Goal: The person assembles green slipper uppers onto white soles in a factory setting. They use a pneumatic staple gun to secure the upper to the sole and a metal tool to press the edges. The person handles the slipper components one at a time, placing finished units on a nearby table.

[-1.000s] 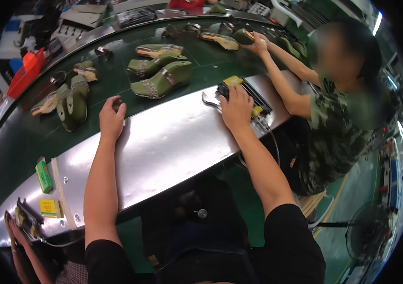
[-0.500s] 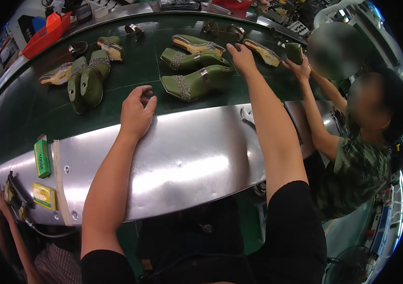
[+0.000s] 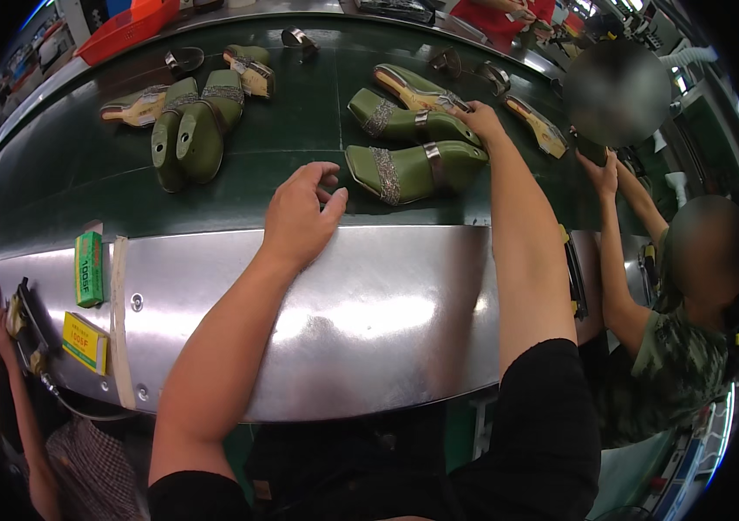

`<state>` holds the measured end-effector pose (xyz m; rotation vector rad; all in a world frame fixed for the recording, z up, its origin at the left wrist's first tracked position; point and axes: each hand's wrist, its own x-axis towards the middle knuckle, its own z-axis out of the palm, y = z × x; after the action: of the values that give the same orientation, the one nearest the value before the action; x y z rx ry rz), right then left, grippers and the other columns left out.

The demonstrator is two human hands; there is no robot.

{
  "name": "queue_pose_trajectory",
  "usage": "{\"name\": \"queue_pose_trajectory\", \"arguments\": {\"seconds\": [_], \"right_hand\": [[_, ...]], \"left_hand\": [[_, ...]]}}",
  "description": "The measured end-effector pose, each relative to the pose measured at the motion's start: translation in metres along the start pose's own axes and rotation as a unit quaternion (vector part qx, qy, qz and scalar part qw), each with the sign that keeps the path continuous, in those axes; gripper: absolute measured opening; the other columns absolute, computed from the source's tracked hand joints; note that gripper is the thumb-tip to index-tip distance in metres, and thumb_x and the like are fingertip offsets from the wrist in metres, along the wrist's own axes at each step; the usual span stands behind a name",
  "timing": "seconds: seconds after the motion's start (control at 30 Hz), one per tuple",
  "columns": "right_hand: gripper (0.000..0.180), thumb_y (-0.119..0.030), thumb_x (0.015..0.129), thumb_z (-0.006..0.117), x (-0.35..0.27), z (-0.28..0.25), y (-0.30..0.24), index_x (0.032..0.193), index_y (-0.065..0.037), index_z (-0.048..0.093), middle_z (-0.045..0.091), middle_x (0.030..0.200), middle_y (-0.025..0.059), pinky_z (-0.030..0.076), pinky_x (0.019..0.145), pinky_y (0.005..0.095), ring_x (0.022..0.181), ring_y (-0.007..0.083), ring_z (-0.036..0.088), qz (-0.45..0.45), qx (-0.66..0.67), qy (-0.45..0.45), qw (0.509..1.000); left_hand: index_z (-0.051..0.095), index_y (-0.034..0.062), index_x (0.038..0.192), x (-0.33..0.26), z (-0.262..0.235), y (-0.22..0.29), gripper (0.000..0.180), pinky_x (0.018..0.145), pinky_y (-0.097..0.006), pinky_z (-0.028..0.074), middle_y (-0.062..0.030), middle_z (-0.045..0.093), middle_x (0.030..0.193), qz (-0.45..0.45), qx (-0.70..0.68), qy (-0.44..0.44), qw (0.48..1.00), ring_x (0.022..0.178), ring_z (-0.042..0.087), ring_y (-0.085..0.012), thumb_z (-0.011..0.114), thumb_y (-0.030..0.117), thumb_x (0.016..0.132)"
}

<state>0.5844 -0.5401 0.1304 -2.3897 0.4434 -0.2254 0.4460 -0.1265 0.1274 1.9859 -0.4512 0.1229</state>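
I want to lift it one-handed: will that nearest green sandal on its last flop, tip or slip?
The green sandal on its last probably stays stiff, since the solid form fills it. It lies on its side, so tipping seems unlikely. The smooth glossy form could slip; the right hand reaches just beyond it.

One head-worn fisheye view looks steeply down, close over the conveyor belt (image 3: 300, 165) and its metal edge (image 3: 369, 313)
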Motion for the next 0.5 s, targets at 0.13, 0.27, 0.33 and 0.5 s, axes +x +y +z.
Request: {"name": "queue_pose_trajectory", "arguments": {"seconds": [0.13,0.27,0.33,0.5], "right_hand": [[0.055,-0.042,0.085,0.084,-0.013,0.002,-0.027,0.107,0.007,0.072,0.075,0.098,0.0224,0.055,0.088,0.0405,0.092,0.0273,0.073,-0.073,-0.039,0.059,0.995],[0.042,-0.03,0.101,0.069,-0.014,-0.016,-0.074,0.118,0.007,0.062,0.069,0.108,0.0155,0.065,0.064,0.0391,0.089,0.0245,0.071,-0.035,0.274,0.024,0.961],[0.043,-0.032,0.102,0.067,-0.027,-0.029,-0.099,0.122,0.005,0.059,0.068,0.11,0.0139,0.064,0.067,0.0364,0.092,0.0214,0.069,-0.014,0.331,0.008,0.943],[0.039,-0.036,0.106,0.062,-0.104,-0.043,-0.125,0.127,-0.004,0.059,0.068,0.109,0.0057,0.062,0.071,0.0328,0.091,0.0172,0.071,-0.112,0.39,-0.093,0.909]], "left_hand": [[0.066,0.0,0.125,-0.002,-0.003,-0.001,0.038,0.081,-0.035,0.055,-0.0111,0.075,0.109,0.008,-0.009,0.01,1.0,0.09,0.071,-0.021,0.071,0.017,0.091],[0.066,0.0,0.126,-0.002,-0.002,0.005,0.039,0.081,-0.036,0.056,-0.013,0.074,0.109,0.021,-0.028,0.017,0.999,0.089,0.072,-0.0222,0.072,0.018,0.091],[0.065,-0.0006,0.126,-0.002,-0.003,0.001,0.041,0.081,-0.036,0.056,-0.0143,0.074,0.109,0.025,-0.044,0.027,0.998,0.088,0.072,-0.0226,0.072,0.019,0.092],[0.058,-0.0044,0.132,-0.002,-0.01,-0.001,0.049,0.08,-0.038,0.057,-0.0173,0.073,0.105,0.004,-0.117,0.078,0.99,0.085,0.072,-0.0247,0.072,0.024,0.095]]}}
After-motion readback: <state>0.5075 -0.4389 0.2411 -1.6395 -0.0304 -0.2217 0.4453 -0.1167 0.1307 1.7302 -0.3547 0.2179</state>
